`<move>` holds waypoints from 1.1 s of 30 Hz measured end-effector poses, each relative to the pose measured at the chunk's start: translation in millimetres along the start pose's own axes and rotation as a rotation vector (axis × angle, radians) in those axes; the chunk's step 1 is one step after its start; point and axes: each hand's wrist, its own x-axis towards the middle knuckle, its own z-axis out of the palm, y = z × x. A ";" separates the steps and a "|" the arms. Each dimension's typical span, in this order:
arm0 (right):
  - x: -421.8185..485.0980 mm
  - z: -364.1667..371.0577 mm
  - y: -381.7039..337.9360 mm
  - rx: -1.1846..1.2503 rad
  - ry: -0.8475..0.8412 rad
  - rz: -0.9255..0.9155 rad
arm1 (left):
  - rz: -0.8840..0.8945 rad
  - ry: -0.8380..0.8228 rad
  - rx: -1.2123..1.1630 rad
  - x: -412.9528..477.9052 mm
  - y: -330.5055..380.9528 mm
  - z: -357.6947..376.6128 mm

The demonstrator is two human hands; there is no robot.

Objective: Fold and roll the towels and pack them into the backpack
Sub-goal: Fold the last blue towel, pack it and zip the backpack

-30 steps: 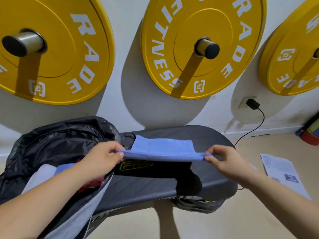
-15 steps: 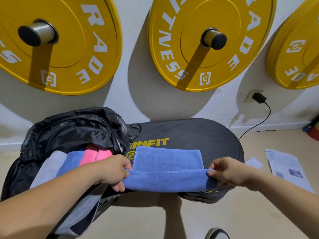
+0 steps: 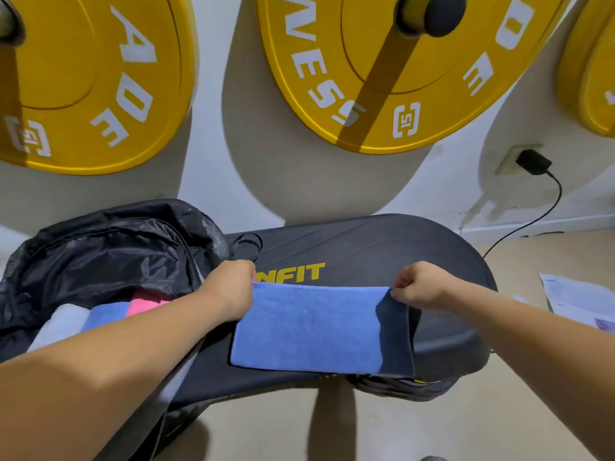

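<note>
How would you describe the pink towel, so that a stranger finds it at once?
Start at the black bench under the yellow plates. On its left end lies the open backpack. Inside, the pink towel is the rightmost of three rolls, beside a blue one; only it is pink.

flat folded blue towel: soft cloth, fine matt nap
open black backpack: thin crinkled synthetic fabric, slight sheen; mesh at its rim
rolled towels in the backpack: matt cloth in pink, blue and pale grey
dark padded bench: smooth matt covering, yellow printed letters
round yellow weight plates on the wall: smooth, matt, rubber-like
white printed sheet on the floor: paper
</note>
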 end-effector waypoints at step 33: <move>30.9 39.1 11.5 0.697 -0.276 0.067 | 0.031 0.264 0.054 136.0 99.5 -22.7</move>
